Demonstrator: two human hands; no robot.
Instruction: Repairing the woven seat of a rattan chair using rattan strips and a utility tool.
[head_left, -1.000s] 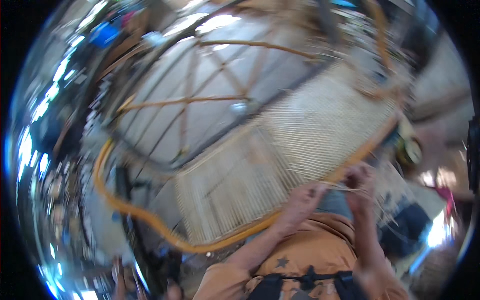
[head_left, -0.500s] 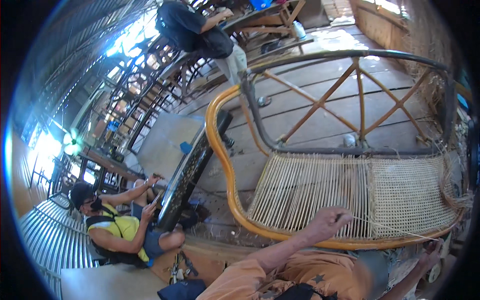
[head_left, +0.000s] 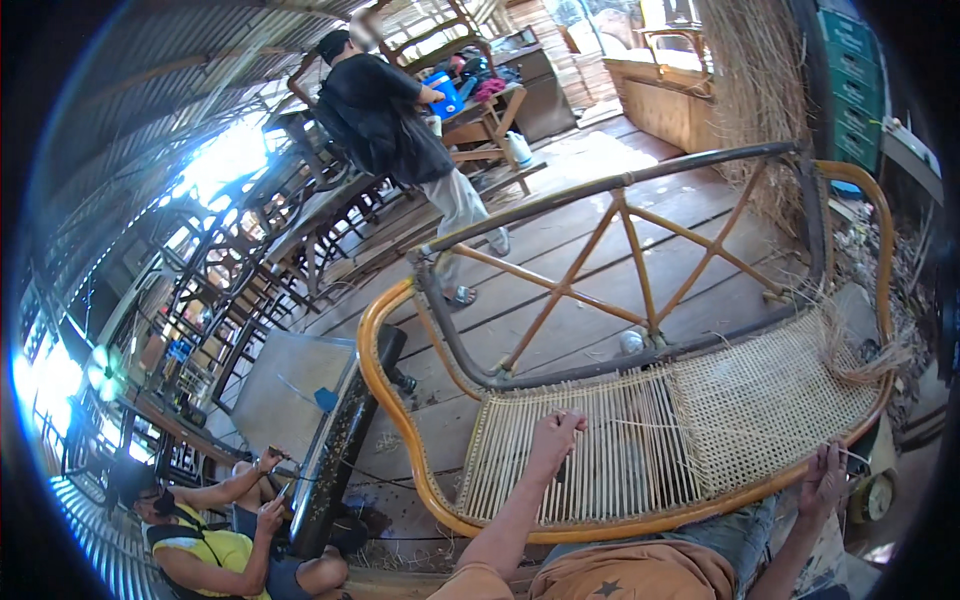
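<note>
A rattan bench with a glossy bent-cane frame lies before me. Its seat has straight cane strands on the left and finished open mesh weave on the right. Above the straight strands, my left hand is closed in a pinch on a thin cane strand, which runs right toward the mesh. My right hand is at the front rail near the right end, fingers closed on a pale strand that pokes out beside them.
A bundle of loose fibres hangs at the seat's right end. At lower left a seated person in yellow works beside a dark cylindrical beam. Another person in black stands beyond the backrest. Green crates are stacked far right.
My left hand has moved left and farther over the straight strands. My right hand has come up to the front rail. The view has shifted; the standing person is now seen more fully.
</note>
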